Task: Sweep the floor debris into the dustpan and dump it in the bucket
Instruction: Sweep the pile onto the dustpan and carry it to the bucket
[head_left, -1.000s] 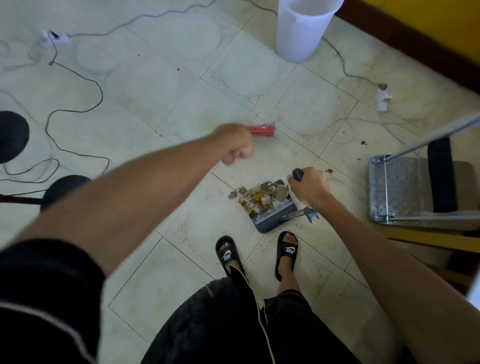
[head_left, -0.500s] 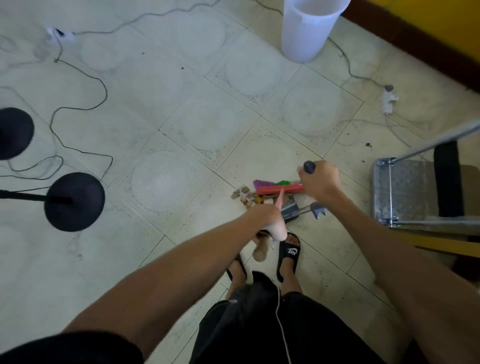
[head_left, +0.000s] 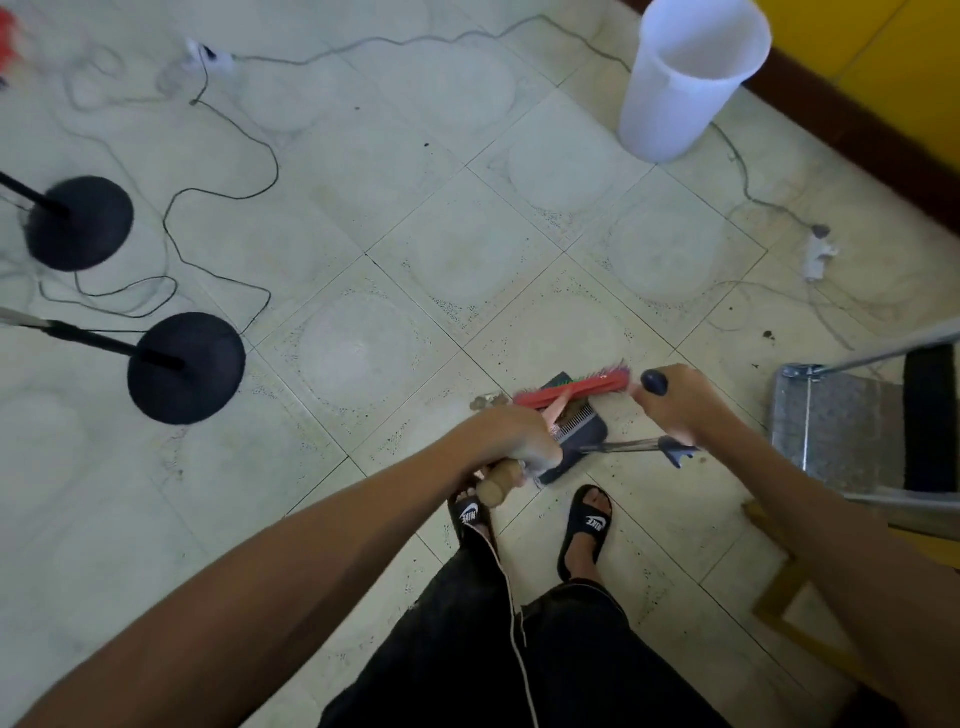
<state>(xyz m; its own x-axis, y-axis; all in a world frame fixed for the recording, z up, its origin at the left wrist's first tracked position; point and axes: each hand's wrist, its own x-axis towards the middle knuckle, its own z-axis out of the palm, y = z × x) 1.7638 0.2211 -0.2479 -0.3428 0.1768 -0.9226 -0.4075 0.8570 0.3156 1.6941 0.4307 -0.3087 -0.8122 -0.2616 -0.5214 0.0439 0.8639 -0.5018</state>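
My left hand (head_left: 511, 439) grips the wooden handle of a broom whose red head (head_left: 571, 388) lies across the mouth of the dark dustpan (head_left: 582, 447) on the floor in front of my feet. My right hand (head_left: 680, 405) holds the dustpan's upright handle, topped by a dark knob (head_left: 653, 383). A few brown bits of debris (head_left: 488, 401) lie on the tile just left of the broom head. What is inside the pan is mostly hidden by the broom and my left hand. The white plastic bucket (head_left: 685, 78) stands upright at the far right, near the wall.
Two black round stand bases (head_left: 187, 366) (head_left: 78, 223) and thin black cables (head_left: 218, 197) lie on the left. A metal step ladder (head_left: 857, 431) and a yellow wooden frame (head_left: 779, 587) stand at the right. A white plug (head_left: 818, 254) lies beyond the ladder.
My left hand has pulled the broom back from well beyond the dustpan toward my feet. The broom head now lies over the pan and covers the debris pile. The right hand has held the dustpan handle throughout.
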